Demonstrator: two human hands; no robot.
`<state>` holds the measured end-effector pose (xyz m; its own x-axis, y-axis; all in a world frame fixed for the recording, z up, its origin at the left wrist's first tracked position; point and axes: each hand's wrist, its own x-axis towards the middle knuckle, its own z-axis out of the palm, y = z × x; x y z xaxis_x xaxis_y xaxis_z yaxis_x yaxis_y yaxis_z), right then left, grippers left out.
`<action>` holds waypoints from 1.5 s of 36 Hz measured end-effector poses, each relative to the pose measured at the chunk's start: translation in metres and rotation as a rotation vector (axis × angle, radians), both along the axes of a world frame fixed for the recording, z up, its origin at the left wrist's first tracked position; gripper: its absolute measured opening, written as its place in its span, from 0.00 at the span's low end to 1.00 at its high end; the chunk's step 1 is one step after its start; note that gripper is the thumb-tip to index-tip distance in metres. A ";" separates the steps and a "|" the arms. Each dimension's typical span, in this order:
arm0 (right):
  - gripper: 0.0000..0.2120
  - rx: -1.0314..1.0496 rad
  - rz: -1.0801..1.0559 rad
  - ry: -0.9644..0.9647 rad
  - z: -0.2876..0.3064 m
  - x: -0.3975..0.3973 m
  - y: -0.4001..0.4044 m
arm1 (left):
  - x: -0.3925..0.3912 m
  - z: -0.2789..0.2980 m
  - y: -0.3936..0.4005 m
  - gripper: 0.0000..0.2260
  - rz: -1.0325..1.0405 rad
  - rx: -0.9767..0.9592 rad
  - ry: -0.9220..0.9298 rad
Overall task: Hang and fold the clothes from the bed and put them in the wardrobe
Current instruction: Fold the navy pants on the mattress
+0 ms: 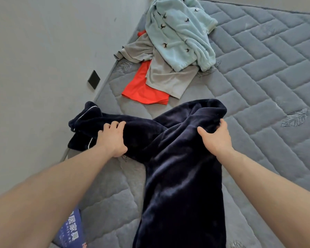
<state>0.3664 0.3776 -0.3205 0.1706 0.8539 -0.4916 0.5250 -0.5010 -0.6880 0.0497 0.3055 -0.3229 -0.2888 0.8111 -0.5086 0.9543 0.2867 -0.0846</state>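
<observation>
On near part of grey quilted mattress (258, 90), person is working a dark navy plush garment (177, 158), spread lengthwise toward the camera w/ one piped-edge section bunched off to the left by the wall. Left hand (113, 138) is lying on that left section, fingers curled into the fabric, gripping it; right hand (216, 136) is clamping the upper right edge, thumb on top, fingertips hidden in the pile. Farther up the bed, well apart, are waiting a pale blue bird-print fleece (179, 33), a beige top (168, 77) under it and an orange piece (143, 86) under that. Wardrobe isn't in view. Step in hand looks like straightening prior to folding: best to be pulling both grips apart to flatten, smoothing bunched left part, aligning edges before 1st fold; thick pile probably slipping, so firm grips.
</observation>
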 end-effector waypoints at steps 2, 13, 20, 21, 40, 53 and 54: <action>0.48 -0.001 -0.092 0.002 -0.007 -0.001 0.010 | -0.003 -0.008 0.000 0.37 -0.013 0.042 0.029; 0.12 0.122 -0.142 0.000 -0.007 -0.015 0.050 | -0.030 -0.016 0.011 0.08 -0.144 0.310 -0.131; 0.12 0.298 -0.140 0.050 0.006 -0.030 0.053 | -0.036 -0.008 0.007 0.05 0.197 0.596 -0.081; 0.13 0.243 -0.106 0.018 0.002 -0.030 0.054 | -0.039 -0.010 0.005 0.05 0.243 0.526 -0.068; 0.37 -0.014 0.851 -0.404 -0.051 -0.056 -0.038 | -0.065 -0.032 -0.034 0.51 1.754 0.407 -0.782; 0.48 -0.150 0.682 -0.172 -0.043 -0.069 -0.024 | -0.046 0.001 0.030 0.38 1.453 0.813 -0.799; 0.47 -0.145 0.614 -0.093 -0.040 -0.066 -0.018 | -0.041 0.006 0.032 0.35 1.341 0.863 -0.731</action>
<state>0.3000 0.3594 -0.3608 -0.2811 0.7358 -0.6162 0.8005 -0.1744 -0.5733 0.0083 0.3380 -0.3166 -0.8542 0.3091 -0.4181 -0.1885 0.5652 0.8031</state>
